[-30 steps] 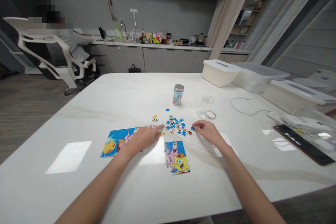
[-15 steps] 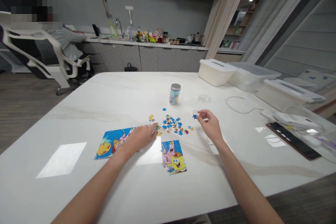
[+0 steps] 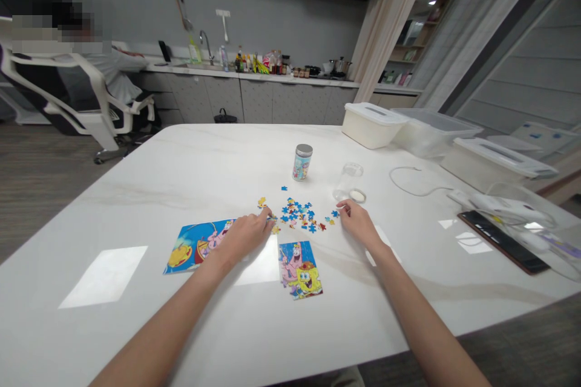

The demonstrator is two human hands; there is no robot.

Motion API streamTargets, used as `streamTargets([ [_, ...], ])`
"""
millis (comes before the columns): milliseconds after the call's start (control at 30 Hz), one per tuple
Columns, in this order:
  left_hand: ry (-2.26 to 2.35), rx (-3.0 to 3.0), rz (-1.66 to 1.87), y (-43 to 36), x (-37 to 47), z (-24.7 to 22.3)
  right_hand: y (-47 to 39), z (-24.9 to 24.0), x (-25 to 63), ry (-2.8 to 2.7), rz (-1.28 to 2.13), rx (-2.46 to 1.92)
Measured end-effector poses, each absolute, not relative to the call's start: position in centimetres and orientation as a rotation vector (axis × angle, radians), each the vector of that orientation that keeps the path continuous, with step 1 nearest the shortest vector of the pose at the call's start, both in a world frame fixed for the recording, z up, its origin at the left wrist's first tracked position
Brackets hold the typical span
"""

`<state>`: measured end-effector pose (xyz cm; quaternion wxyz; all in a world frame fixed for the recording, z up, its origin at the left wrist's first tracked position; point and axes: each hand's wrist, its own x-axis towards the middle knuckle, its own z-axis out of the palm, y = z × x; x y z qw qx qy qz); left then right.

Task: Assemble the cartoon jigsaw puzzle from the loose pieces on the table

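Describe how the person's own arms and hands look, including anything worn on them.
The left forearm and right forearm are slim and bare, with no sleeve in view. The left hand and right hand are ungloved, and neither wrist shows a watch or bracelet. Nail details are too small to tell.

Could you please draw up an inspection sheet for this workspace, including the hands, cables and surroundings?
Surface: white table, glossy, with light patches.
Puzzle things: loose pieces scattered; joined section, jagged at lower left; picture card, partly hidden.
Clutter: printed can upright, clear jar, storage boxes, dark slab.
Hands: left hand at the pile's left side; right hand beside a blue piece, contact unclear.
Cables: white cable curving at right.
Surroundings: kitchen cabinets behind; seated person at left.
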<state>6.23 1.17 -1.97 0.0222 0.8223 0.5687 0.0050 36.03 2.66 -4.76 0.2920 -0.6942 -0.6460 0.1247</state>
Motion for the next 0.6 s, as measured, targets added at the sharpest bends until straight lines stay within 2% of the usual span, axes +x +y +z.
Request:
streamTargets([
  [233, 1.921, 2.495, 0.213, 1.22, 5.92, -1.0, 2.76, -4.96, 36.28, -1.716, 0.335, -1.867],
  [600, 1.822, 2.54, -0.074, 1.74, 5.94, -1.95, 2.49, -4.49, 35.7, -1.731, 0.348, -1.906],
])
